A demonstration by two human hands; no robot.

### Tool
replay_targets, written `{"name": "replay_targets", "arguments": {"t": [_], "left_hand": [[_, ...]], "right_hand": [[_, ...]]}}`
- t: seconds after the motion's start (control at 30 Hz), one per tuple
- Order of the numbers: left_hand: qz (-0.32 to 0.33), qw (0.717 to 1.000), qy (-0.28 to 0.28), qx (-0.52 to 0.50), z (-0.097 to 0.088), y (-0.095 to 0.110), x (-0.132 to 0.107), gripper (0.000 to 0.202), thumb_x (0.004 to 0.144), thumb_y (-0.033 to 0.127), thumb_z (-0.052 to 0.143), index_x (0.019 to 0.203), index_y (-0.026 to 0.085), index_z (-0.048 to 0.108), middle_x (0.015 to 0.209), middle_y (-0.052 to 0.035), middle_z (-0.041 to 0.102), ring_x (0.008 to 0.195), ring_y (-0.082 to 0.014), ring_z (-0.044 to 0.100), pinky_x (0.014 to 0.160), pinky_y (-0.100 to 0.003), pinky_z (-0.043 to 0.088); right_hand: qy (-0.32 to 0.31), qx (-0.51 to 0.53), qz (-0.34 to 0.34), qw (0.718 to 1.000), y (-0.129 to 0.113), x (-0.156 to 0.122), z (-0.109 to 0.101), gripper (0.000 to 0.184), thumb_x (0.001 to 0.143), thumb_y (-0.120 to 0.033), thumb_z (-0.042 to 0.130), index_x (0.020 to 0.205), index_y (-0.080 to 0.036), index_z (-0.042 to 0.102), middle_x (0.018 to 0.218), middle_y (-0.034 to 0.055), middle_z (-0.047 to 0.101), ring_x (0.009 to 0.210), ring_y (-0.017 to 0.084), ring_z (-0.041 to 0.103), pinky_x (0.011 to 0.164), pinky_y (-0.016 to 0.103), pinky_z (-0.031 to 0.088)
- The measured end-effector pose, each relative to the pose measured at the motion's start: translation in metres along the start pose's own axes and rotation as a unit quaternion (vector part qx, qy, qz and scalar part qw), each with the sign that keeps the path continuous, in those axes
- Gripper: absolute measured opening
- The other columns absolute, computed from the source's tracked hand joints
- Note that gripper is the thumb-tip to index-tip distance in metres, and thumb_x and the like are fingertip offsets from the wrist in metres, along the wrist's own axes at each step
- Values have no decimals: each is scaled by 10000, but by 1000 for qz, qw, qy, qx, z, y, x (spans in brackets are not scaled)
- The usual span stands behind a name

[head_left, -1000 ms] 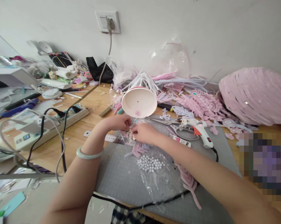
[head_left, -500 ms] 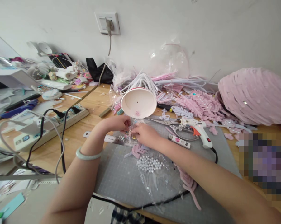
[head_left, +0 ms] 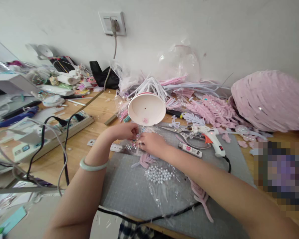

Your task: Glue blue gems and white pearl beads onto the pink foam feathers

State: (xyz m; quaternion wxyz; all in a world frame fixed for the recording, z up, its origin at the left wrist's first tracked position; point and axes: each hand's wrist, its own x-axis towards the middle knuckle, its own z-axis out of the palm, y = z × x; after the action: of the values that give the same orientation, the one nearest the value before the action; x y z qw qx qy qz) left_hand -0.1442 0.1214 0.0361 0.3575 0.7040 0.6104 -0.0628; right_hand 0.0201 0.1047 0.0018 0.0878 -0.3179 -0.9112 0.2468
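Note:
My left hand [head_left: 127, 131] comes in from the left with its fingers curled at the edge of a small clear plastic bag [head_left: 131, 148]. Bent over the same bag is my right hand [head_left: 150, 142], its fingertips pinched at the plastic. Small coloured bits show through the bag, too tiny to name. Just below lies a pink and lilac pipe-cleaner leaf [head_left: 146, 160]. White pearl beads [head_left: 158, 174] sit on clear film nearer me. Beyond my hands a white cup [head_left: 147, 109] lies with its mouth facing me.
The grey cutting mat [head_left: 124, 189] holds scissors [head_left: 181, 134], a white glue gun [head_left: 215, 142] and a lighter [head_left: 190, 150]. A large pink fuzzy bundle [head_left: 271, 101] stands right, beside pink pipe-cleaner leaves [head_left: 211, 111]. Left is a power strip [head_left: 52, 136] with cables. A black cord [head_left: 139, 221] crosses the front.
My right hand has shifted slightly left over the bag. The left hand stays almost in place at the bag, and the view has moved a little.

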Motion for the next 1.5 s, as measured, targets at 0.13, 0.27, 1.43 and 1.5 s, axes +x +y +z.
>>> {"name": "replay_targets", "arguments": {"t": [0.13, 0.27, 1.43, 1.5], "left_hand": [[0, 1000, 1, 4, 1, 1, 0, 218, 589, 173, 496, 806, 175, 513, 740, -1, 592, 709, -174, 573, 570, -229, 423], [5, 1000, 5, 20, 0, 3, -1, 184, 589, 169, 488, 772, 170, 504, 710, 4, 575, 692, -169, 561, 562, -227, 408], [435, 865, 116, 223, 101, 103, -22, 242, 944, 295, 420, 964, 200, 642, 809, -19, 632, 722, -173, 581, 637, -290, 431], [425, 871, 135, 206, 102, 104, -23, 253, 946, 308, 420, 938, 183, 640, 791, -25, 627, 708, -173, 585, 618, -282, 432]], "right_hand": [[26, 7, 11, 1000, -4, -4, -2, 170, 826, -255, 563, 858, -172, 708, 965, 79, 662, 814, 186, 589, 667, 271, 390], [75, 31, 39, 996, -7, -19, -17, 117, 816, -212, 536, 849, -165, 638, 921, 43, 642, 839, 155, 569, 701, 241, 388], [77, 272, 346, 895, 37, -165, -28, 73, 727, -203, 615, 731, -179, 685, 652, 0, 644, 623, 135, 567, 566, 240, 403], [83, 331, 355, 871, 36, -165, -30, 73, 728, -221, 618, 730, -171, 671, 657, -2, 649, 630, 135, 577, 577, 240, 417]]}}
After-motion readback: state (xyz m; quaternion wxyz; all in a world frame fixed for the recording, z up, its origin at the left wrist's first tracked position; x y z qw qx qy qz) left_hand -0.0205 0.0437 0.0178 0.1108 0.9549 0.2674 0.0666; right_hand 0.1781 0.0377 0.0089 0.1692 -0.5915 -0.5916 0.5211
